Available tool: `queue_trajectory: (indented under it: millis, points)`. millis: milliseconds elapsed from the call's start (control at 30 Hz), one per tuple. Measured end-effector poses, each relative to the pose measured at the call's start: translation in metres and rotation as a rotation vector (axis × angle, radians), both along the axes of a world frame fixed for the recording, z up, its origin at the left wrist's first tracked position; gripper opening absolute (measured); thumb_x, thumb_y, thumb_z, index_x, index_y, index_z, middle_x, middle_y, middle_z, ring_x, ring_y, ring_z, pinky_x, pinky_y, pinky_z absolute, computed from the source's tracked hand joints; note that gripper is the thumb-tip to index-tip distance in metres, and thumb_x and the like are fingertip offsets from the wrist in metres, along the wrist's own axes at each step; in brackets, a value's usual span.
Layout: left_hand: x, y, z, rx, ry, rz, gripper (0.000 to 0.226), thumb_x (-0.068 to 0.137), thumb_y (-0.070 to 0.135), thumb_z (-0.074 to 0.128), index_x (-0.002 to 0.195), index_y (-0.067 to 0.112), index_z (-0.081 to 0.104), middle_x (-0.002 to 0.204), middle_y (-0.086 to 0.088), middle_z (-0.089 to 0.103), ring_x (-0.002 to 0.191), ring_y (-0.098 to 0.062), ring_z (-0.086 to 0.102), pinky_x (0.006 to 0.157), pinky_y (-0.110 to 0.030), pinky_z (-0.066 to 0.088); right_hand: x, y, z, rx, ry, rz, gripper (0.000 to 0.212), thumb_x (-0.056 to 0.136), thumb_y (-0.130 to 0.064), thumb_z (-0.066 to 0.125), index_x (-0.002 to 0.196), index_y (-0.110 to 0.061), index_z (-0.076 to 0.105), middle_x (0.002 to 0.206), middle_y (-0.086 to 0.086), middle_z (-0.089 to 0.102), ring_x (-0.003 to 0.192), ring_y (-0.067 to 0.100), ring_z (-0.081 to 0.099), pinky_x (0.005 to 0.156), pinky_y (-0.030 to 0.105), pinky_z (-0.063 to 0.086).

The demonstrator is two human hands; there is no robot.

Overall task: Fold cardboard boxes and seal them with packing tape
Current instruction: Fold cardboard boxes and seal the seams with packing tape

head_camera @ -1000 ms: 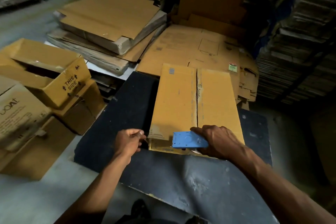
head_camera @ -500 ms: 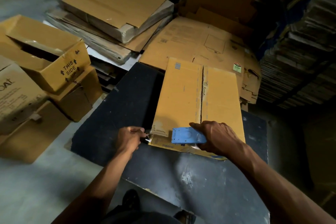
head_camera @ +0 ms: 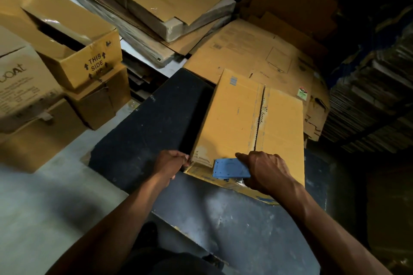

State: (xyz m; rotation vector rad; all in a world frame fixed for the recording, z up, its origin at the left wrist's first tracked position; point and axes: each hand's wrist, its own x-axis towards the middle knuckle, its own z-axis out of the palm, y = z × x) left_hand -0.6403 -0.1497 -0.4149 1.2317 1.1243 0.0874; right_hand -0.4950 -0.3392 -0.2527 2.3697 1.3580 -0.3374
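A long yellow-brown cardboard box (head_camera: pixel 237 118) lies on a dark table (head_camera: pixel 143 131), its two top flaps folded down and meeting along a middle seam. My right hand (head_camera: pixel 266 172) grips a blue tape dispenser (head_camera: pixel 228 168) at the box's near end, just left of the seam. My left hand (head_camera: pixel 171 164) is at the box's near left corner with its fingers curled and pinching something small there, apparently a tape end; what it pinches is too dim to make out.
Open and stacked boxes (head_camera: pixel 73 51) stand on the floor at left, one marked "THIS SIDE". Piles of flattened cardboard (head_camera: pixel 169 0) lie behind the table, more sheets (head_camera: pixel 257 51) under the box's far end. Tall stacks of flat cardboard (head_camera: pixel 375 87) fill the right.
My left hand has moved in to the box's near left corner. The dispenser and my right hand stay at the near end. The camera has come closer.
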Motion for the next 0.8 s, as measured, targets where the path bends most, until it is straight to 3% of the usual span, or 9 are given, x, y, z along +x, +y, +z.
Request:
queue_trajectory:
  millis: [233, 333, 433, 500, 567, 633, 667, 733, 800]
  points:
    - [0.003, -0.007, -0.002, 0.105, 0.045, -0.010, 0.015, 0.088, 0.013, 0.071, 0.079, 0.022, 0.078, 0.058, 0.009, 0.070, 0.058, -0.012, 0.063, 0.048, -0.020, 0.041, -0.007, 0.007, 0.006, -0.066, -0.042, 0.005, 0.053, 0.091, -0.034, 0.068, 0.140, -0.030, 0.048, 0.116, 0.000, 0.065, 0.105, 0.026, 0.068, 0.087, 0.039, 0.056]
    - [0.004, -0.004, -0.002, 0.188, 0.080, -0.074, 0.010, 0.086, 0.024, 0.072, 0.082, 0.020, 0.081, 0.068, 0.003, 0.074, 0.071, -0.021, 0.070, 0.062, -0.030, 0.050, -0.009, 0.009, 0.008, -0.065, -0.042, 0.007, 0.052, 0.090, -0.035, 0.069, 0.138, -0.030, 0.050, 0.114, -0.001, 0.066, 0.103, 0.026, 0.069, 0.086, 0.039, 0.057]
    - [-0.003, -0.003, -0.007, 0.131, 0.127, -0.106, 0.022, 0.090, 0.031, 0.078, 0.080, 0.012, 0.078, 0.054, 0.000, 0.061, 0.050, -0.016, 0.050, 0.051, -0.027, 0.030, -0.011, 0.009, 0.010, -0.064, -0.039, 0.004, 0.054, 0.089, -0.037, 0.070, 0.139, -0.031, 0.049, 0.115, 0.000, 0.066, 0.104, 0.026, 0.068, 0.086, 0.038, 0.055]
    - [-0.011, -0.004, -0.019, 0.082, 0.145, -0.120, 0.025, 0.089, 0.030, 0.081, 0.075, 0.010, 0.074, 0.046, 0.003, 0.050, 0.047, -0.017, 0.041, 0.051, -0.029, 0.024, -0.012, 0.008, 0.010, -0.060, -0.045, 0.004, 0.054, 0.090, -0.036, 0.069, 0.140, -0.031, 0.049, 0.115, 0.000, 0.066, 0.104, 0.026, 0.068, 0.087, 0.038, 0.055]
    - [-0.016, -0.002, -0.027, 0.098, 0.104, -0.070, 0.016, 0.092, 0.019, 0.076, 0.076, 0.019, 0.073, 0.069, -0.002, 0.070, 0.064, -0.020, 0.061, 0.055, -0.026, 0.036, -0.012, 0.007, 0.010, -0.051, -0.045, -0.001, 0.053, 0.090, -0.035, 0.069, 0.140, -0.031, 0.049, 0.114, 0.000, 0.066, 0.102, 0.026, 0.068, 0.087, 0.038, 0.055]
    - [-0.018, -0.001, -0.017, 0.063, -0.079, 0.119, 0.014, 0.101, 0.018, 0.064, 0.095, 0.027, 0.073, 0.104, -0.008, 0.076, 0.088, -0.019, 0.070, 0.064, -0.027, 0.050, -0.013, 0.008, 0.010, -0.051, -0.039, -0.002, 0.053, 0.090, -0.035, 0.069, 0.139, -0.031, 0.049, 0.113, -0.001, 0.065, 0.101, 0.026, 0.068, 0.086, 0.038, 0.055]
    - [-0.019, -0.003, -0.008, 0.031, -0.222, 0.199, 0.015, 0.106, 0.028, 0.058, 0.109, 0.024, 0.072, 0.115, -0.006, 0.074, 0.100, -0.018, 0.071, 0.074, -0.027, 0.054, -0.013, 0.008, 0.011, -0.053, -0.037, -0.002, 0.053, 0.090, -0.036, 0.069, 0.139, -0.031, 0.048, 0.112, -0.001, 0.065, 0.101, 0.025, 0.068, 0.086, 0.038, 0.055]
    - [-0.021, -0.011, 0.009, -0.060, -0.438, 0.175, 0.057, 0.103, 0.060, 0.043, 0.136, 0.018, 0.062, 0.133, 0.002, 0.067, 0.123, -0.010, 0.064, 0.098, -0.026, 0.050, -0.012, 0.008, 0.011, -0.059, -0.028, -0.002, 0.055, 0.090, -0.037, 0.070, 0.140, -0.030, 0.048, 0.112, -0.001, 0.065, 0.100, 0.025, 0.068, 0.086, 0.039, 0.056]
    - [-0.024, -0.027, 0.015, -0.151, -0.471, -0.017, 0.095, 0.083, 0.091, 0.037, 0.150, 0.026, 0.049, 0.150, 0.013, 0.052, 0.139, -0.002, 0.047, 0.114, -0.025, 0.036, -0.012, 0.008, 0.012, -0.062, -0.025, -0.007, 0.058, 0.089, -0.037, 0.071, 0.142, -0.030, 0.047, 0.112, -0.001, 0.065, 0.100, 0.024, 0.068, 0.086, 0.040, 0.057]
